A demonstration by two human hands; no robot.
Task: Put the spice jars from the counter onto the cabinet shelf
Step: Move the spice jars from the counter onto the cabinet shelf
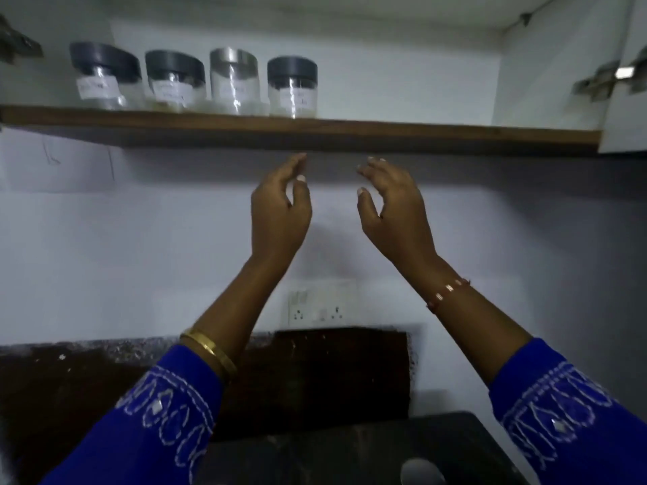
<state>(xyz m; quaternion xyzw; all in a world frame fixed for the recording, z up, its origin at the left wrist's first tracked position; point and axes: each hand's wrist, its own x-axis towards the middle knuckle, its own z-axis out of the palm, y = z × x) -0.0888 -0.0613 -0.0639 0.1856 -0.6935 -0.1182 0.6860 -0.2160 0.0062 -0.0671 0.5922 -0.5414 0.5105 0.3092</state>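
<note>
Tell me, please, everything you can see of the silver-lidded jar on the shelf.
The silver-lidded jar is a clear cylinder, glass or plastic by its look, with a tall brushed-metal lid. It stands upright on the wooden shelf, third from the left in a row of four; its neighbours have dark lids. Its contents look pale; no label can be read. It stands close to both neighbours, but contact cannot be told. Neither hand touches it.

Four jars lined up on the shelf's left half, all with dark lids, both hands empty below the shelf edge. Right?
Not quite. In the head view the third jar has a silver lid; the other three are dark. Four jars do stand on the shelf, left half, and the left hand and right hand are empty.
</note>
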